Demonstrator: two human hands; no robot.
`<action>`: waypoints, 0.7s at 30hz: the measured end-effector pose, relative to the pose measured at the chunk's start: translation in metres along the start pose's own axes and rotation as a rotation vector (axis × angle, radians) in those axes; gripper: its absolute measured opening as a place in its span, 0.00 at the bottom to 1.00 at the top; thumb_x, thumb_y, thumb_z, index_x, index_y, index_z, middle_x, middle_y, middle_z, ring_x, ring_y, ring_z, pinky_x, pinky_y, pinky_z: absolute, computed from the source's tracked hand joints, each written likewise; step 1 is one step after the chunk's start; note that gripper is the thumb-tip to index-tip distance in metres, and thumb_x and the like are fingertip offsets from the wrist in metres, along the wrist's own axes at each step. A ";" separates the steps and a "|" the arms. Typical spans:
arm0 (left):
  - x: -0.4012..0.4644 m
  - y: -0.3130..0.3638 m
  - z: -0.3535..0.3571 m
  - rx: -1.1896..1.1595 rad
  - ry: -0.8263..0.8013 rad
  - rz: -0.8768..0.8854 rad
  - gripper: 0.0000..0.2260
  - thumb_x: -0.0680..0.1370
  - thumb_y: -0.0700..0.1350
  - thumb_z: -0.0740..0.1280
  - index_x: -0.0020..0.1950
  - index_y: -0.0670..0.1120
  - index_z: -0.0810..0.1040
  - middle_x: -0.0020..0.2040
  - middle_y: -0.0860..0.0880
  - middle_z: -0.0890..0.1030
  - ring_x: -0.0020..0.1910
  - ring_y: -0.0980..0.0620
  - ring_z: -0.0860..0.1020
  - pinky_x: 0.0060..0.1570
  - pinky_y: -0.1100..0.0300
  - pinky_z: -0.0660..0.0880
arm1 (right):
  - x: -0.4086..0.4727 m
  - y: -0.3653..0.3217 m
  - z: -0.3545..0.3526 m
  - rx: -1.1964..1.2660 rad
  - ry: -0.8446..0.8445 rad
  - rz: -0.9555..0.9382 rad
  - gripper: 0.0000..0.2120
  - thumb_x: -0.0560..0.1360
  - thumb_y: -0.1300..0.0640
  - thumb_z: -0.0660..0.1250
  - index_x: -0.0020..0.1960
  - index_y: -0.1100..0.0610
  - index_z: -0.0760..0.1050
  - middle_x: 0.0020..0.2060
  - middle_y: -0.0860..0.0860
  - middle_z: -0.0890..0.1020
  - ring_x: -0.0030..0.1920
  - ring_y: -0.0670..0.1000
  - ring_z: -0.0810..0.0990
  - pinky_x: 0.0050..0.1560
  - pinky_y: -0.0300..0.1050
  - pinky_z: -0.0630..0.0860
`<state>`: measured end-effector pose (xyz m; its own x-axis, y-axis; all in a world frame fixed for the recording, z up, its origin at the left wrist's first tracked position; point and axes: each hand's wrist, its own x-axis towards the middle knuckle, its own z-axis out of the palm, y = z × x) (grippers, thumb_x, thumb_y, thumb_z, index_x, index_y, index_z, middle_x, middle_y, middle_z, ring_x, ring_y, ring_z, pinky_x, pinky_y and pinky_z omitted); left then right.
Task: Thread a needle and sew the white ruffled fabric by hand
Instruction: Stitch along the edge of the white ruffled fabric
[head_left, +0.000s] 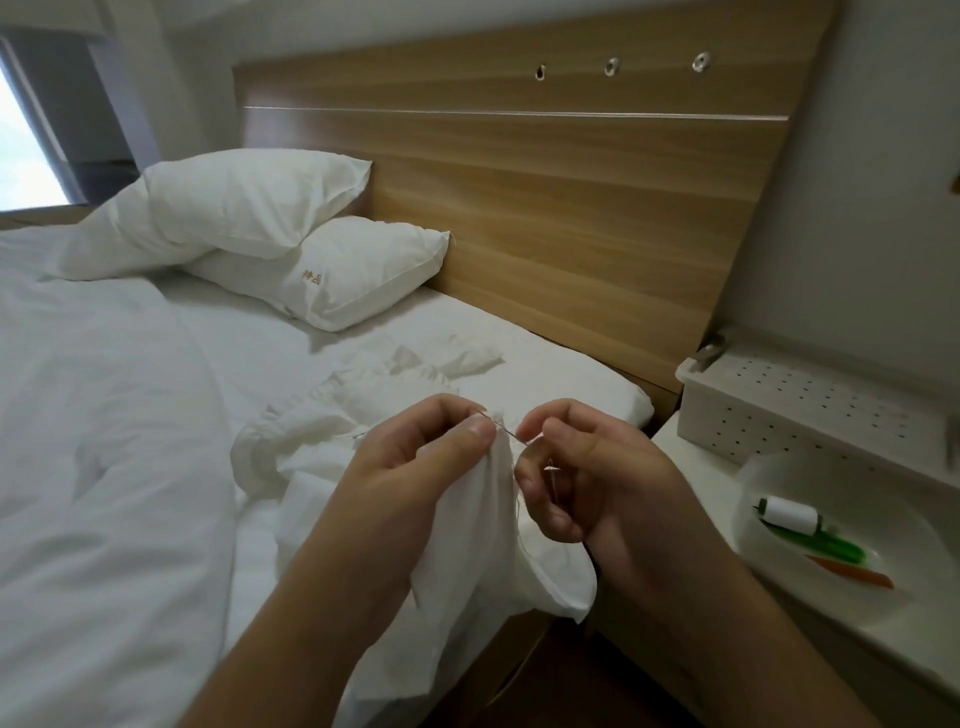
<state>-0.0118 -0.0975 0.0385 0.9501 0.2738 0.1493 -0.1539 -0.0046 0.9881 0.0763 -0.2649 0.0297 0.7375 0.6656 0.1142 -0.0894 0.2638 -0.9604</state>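
The white ruffled fabric lies bunched on the bed and hangs down between my arms. My left hand pinches a fold of it between thumb and fingers. A thin metal needle pokes out of that fold toward the right. My right hand pinches the needle's free end between thumb and forefinger, the other fingers curled. A fine thread trails down along the cloth edge below the needle.
The white bed with a duvet and two pillows fills the left. A wooden headboard stands behind. On the bedside shelf at right sit a white perforated box and a white bowl holding a thread spool and green and orange tools.
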 end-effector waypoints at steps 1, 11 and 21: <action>-0.001 -0.001 0.000 -0.011 0.001 -0.006 0.11 0.75 0.55 0.70 0.49 0.49 0.85 0.48 0.47 0.82 0.52 0.45 0.80 0.51 0.48 0.75 | -0.001 -0.001 0.000 -0.052 0.007 -0.012 0.14 0.75 0.53 0.67 0.50 0.65 0.78 0.35 0.59 0.78 0.29 0.54 0.69 0.27 0.42 0.65; -0.001 -0.010 -0.002 -0.180 -0.121 -0.096 0.09 0.75 0.50 0.72 0.48 0.45 0.85 0.43 0.44 0.80 0.45 0.47 0.78 0.45 0.54 0.74 | -0.003 0.003 0.002 -0.217 0.135 -0.069 0.12 0.82 0.60 0.66 0.41 0.56 0.81 0.32 0.55 0.78 0.29 0.52 0.71 0.29 0.42 0.69; 0.002 -0.014 0.002 -0.206 -0.175 -0.092 0.07 0.75 0.48 0.70 0.41 0.47 0.86 0.38 0.48 0.82 0.39 0.53 0.81 0.38 0.64 0.78 | -0.002 0.004 0.011 -0.185 0.148 -0.057 0.11 0.75 0.53 0.68 0.42 0.62 0.80 0.31 0.57 0.75 0.28 0.52 0.70 0.28 0.42 0.68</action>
<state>-0.0071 -0.0984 0.0247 0.9922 0.0941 0.0817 -0.1001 0.2125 0.9720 0.0674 -0.2572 0.0280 0.8294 0.5397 0.1444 0.0693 0.1570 -0.9852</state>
